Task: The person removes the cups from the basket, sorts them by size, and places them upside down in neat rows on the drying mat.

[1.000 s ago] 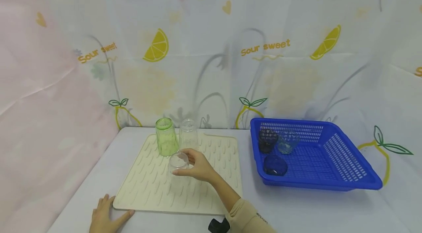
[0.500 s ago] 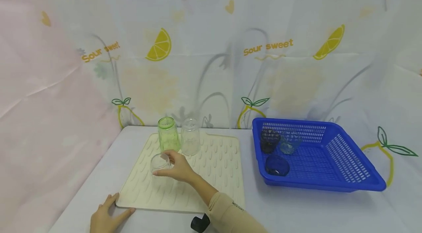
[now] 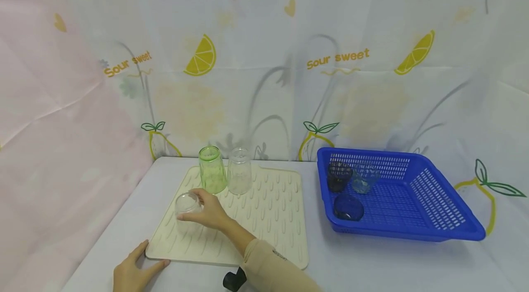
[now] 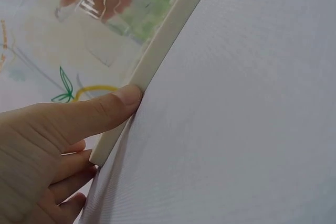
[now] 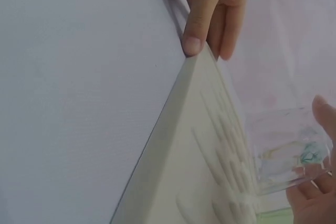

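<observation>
My right hand grips a clear glass between thumb and fingers, at the left part of a cream ribbed drying mat. In the right wrist view this glass is close over the mat's ridges. My left hand holds the mat's near left corner, thumb on the front edge and fingers along the side; the left wrist view shows the thumb against the rim. Behind the held glass, a green glass and a taller clear glass stand side by side on the mat.
A blue plastic basket stands to the right on the white table. In it are a dark glass, a clear glass and a dark blue glass. A lemon-patterned cloth hangs behind the table.
My right hand has carried the clear glass leftward across the mat, away from the front of the two standing glasses. My left hand stays at the mat's corner.
</observation>
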The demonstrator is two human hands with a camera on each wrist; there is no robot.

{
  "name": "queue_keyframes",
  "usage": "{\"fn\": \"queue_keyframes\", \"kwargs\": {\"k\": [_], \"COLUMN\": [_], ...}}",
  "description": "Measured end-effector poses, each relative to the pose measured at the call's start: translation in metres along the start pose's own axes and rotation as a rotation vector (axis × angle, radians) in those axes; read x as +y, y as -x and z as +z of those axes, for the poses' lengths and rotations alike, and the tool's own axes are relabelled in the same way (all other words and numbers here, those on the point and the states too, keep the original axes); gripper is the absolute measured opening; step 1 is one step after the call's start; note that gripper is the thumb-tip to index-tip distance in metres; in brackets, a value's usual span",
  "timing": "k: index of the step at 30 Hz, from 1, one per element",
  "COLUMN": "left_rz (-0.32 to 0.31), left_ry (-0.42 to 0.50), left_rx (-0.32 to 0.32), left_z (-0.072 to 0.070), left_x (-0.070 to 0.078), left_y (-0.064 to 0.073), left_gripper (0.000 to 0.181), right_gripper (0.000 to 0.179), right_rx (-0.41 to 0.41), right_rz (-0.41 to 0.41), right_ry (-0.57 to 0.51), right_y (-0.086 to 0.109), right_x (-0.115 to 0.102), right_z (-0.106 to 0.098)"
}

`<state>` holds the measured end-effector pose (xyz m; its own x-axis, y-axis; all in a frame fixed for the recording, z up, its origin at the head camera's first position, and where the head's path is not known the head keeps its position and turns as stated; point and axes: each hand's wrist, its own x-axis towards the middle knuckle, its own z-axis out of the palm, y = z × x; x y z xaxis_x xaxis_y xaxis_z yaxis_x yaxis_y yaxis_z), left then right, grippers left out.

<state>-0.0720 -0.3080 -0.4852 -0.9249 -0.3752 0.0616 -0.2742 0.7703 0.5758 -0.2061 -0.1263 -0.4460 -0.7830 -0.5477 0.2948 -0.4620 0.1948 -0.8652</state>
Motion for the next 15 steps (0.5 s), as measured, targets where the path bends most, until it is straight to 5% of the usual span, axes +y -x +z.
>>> {"fn": "queue_keyframes", "kwargs": {"k": [15], "left_rz": [0.035], "left_ry": [-0.027], "left_rx": [0.028], "left_z": [-0.001], "left_x": [0.0], "left_y": [0.001], "left_gripper": [0.088], "right_gripper": [0.071], "right_rx": [0.018], "right_rz": [0.071], "right_ry": [0.201], "right_y": [-0.007], "right_x": [0.011], "right_z": [0.021]}}
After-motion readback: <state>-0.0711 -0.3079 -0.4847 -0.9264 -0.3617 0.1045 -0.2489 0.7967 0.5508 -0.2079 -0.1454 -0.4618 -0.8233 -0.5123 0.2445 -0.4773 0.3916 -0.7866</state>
